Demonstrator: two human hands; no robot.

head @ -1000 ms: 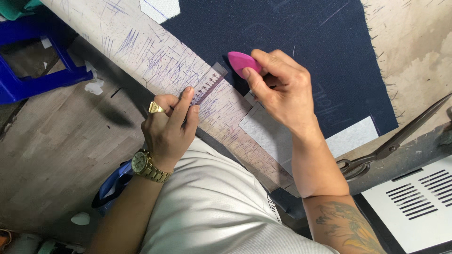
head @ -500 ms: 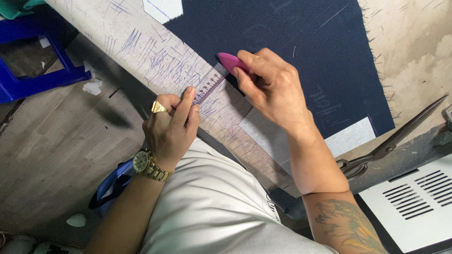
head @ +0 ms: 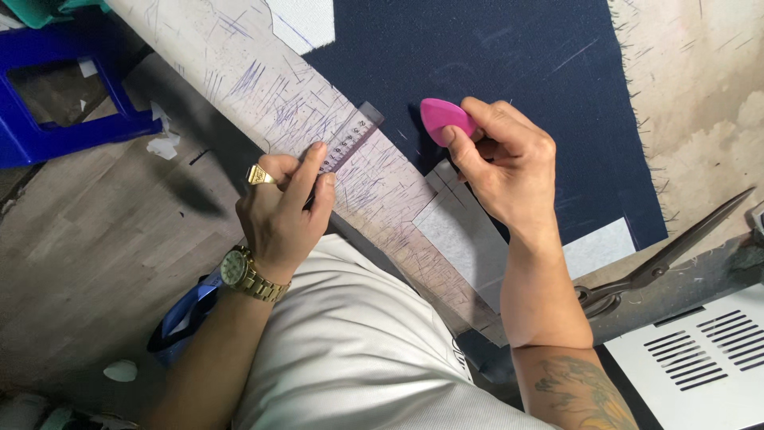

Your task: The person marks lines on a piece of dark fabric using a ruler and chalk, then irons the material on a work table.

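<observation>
Left hand (head: 282,211) is pressing the clear ruler (head: 346,137) flat on the table edge | right hand (head: 501,159) is pinching pink chalk (head: 444,119) over navy cloth (head: 493,72) | judgement: keeping the ruler pinned and the chalk edge thin is giving clean lines.

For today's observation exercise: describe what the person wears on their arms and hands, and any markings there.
The left hand bears a chunky gold ring, and a gold metal-link wristwatch sits on that wrist. The right hand is bare of jewellery; its forearm carries a coloured tattoo. Both forearms are unsleeved.
</observation>
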